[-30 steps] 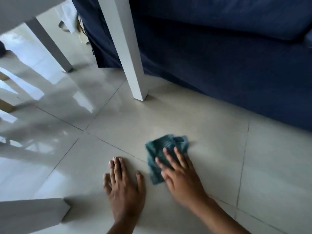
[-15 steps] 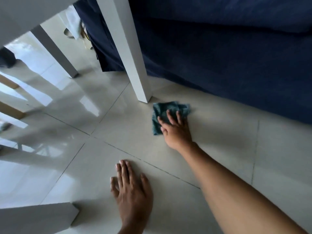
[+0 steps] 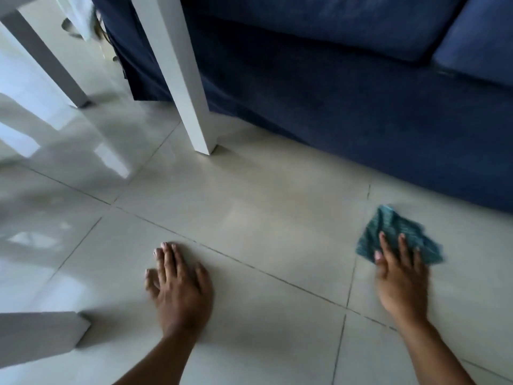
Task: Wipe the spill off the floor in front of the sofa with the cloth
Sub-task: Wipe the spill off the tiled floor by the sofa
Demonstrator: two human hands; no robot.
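A crumpled teal cloth (image 3: 388,232) lies on the pale tiled floor (image 3: 263,218) at the right, a short way in front of the dark blue sofa (image 3: 347,93). My right hand (image 3: 402,276) presses flat on the cloth's near part, fingers spread over it. My left hand (image 3: 177,284) rests palm down on the bare tile at lower centre, fingers apart, holding nothing. A faint dull streak shows on the tile between the hands; no distinct puddle can be made out.
A white table leg (image 3: 183,87) stands on the floor just in front of the sofa's left end. Another white leg (image 3: 47,56) is farther back left. A white block-like leg (image 3: 36,337) sits at the lower left edge.
My right hand has swept the cloth from beside the white table leg to the right and nearer to me. My left hand has stayed planted on the tile.
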